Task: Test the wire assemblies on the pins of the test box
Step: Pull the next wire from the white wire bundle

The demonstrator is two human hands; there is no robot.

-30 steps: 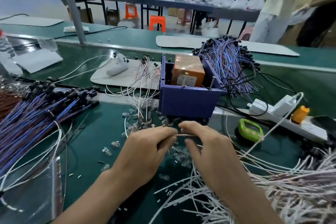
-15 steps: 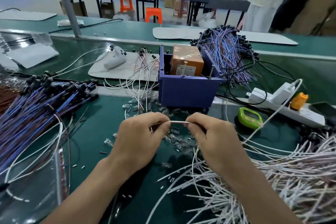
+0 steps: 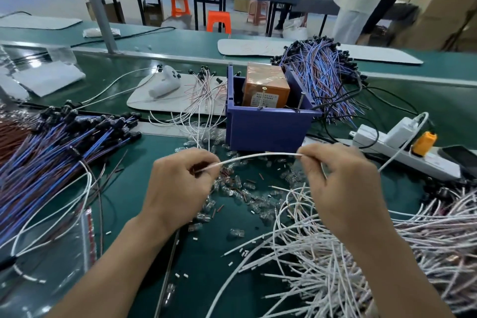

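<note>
Two hands hold a single white wire [image 3: 258,155] stretched between them above the middle of the green bench [image 3: 131,204].

Hands: the left hand [image 3: 180,188] pinches one end between thumb and curled fingers. The right hand [image 3: 346,188] pinches the other end at its fingertips, with the other fingers curled in. Both backs face the camera.

Wire: it bows slightly upward. It hangs clear of the bench top and does not touch the box.

Test box [image 3: 268,129]: a blue open-topped bin standing just beyond the held wire, near the middle of the bench. An orange block [image 3: 265,85] sits inside it. Thin metal pins [image 3: 300,100] stand upright on its near rim, apart from the held wire.

Other items:
- A white wire pile [image 3: 361,253] fills the near right corner, under the right forearm.
- A blue wire bundle [image 3: 64,142] lies along the left edge, its black ends pointing toward the box.
- A second blue bundle [image 3: 322,70] lies beyond the box, toward the far right.
- Clear connectors [image 3: 240,188] lie scattered on the bench below the hands.
- A power strip [image 3: 402,152] lies toward the right edge and carries an orange plug [image 3: 423,140].
- A white mat [image 3: 144,103] lies left of the box, with a white handheld device [image 3: 165,85] on it.
- A clear plastic bag [image 3: 51,253] lies at the near left corner.
</note>
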